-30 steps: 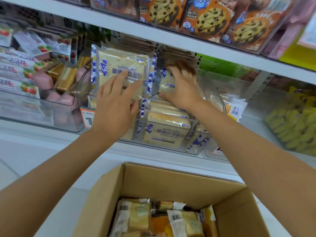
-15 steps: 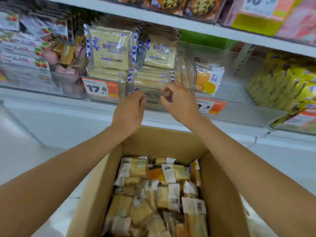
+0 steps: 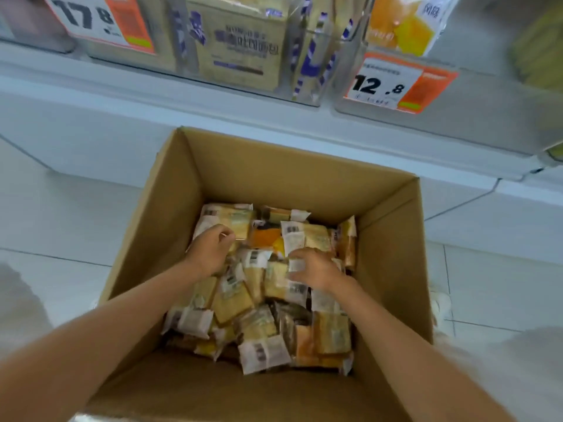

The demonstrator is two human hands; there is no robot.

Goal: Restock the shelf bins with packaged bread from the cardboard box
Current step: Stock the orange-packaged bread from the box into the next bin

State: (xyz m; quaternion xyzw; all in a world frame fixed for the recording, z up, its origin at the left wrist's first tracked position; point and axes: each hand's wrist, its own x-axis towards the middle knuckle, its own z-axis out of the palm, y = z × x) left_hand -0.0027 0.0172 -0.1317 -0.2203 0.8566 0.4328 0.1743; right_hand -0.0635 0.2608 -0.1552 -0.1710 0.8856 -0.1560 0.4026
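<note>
Both my hands are down inside the cardboard box (image 3: 289, 178), which sits on the floor (image 3: 61, 223) at 6 o'clock from the shelf. The bread packs (image 3: 231, 303) lie in a loose, overlapping heap on the bottom of the box.

My left hand (image 3: 210, 254) is at 10 o'clock in the heap, fingers curled onto the edge of one pack. My right hand (image 3: 316, 269) is at 2 o'clock, fingers bent and spread over a white-labelled pack; I cannot tell whether it has hold of anything.

I judge these packs light and soft: the bread will crush if squeezed, and the glossy film looks slippery. I would take each by its flat faces or by the sealed end flap, with light pressure, never in the middle.

The packs overlap, so lifting one may drag its neighbours. The box walls stand high around my forearms. At 12 o'clock the clear shelf bin (image 3: 304, 95) already holds upright packs, so little room may be left. Orange price tags at 11 (image 3: 100, 19) and 1 o'clock (image 3: 396, 83) hang along the bin fronts and could catch.
</note>
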